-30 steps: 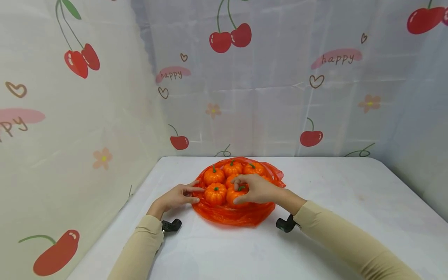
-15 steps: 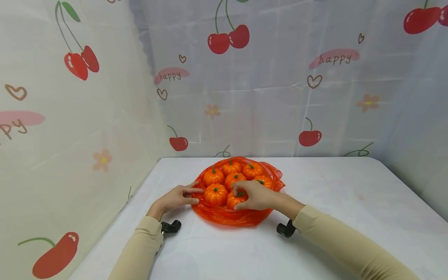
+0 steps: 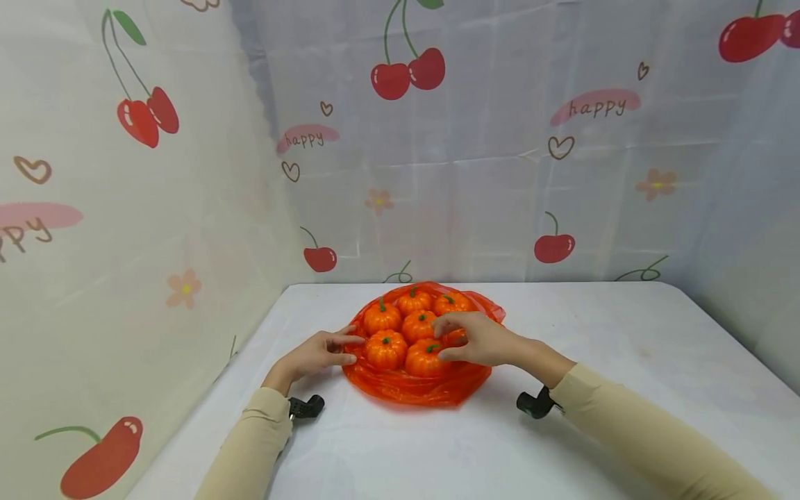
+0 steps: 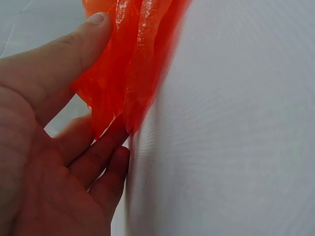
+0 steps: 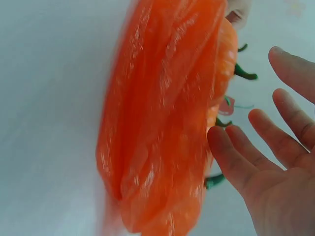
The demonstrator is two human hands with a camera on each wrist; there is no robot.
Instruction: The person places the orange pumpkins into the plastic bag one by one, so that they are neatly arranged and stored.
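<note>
Several small orange pumpkins with green stems sit close together in a red plastic bag (image 3: 400, 390) whose mouth is spread wide. My left hand (image 3: 319, 349) is at the bag's left side, thumb and fingertips touching the thin plastic (image 4: 120, 73) in the left wrist view. Over the bag's right part hovers my right hand (image 3: 481, 342), thumb and fingers apart with nothing between them. Nearest its fingertips are the front right pumpkin (image 3: 422, 361) and the middle pumpkin (image 3: 417, 325). It partly hides a pumpkin at the right. The front left pumpkin (image 3: 385, 349) lies near my left fingertips.
The bag rests on a white table (image 3: 400, 451), toward its back half. A curtain printed with cherries (image 3: 553, 248) hangs behind the table and along its left side. Black wrist camera mounts (image 3: 307, 406) stick out below both wrists.
My right hand has drawn back to the right from above the front right pumpkin, uncovering more of it and the middle one. My left hand has stayed at the bag's left side.
</note>
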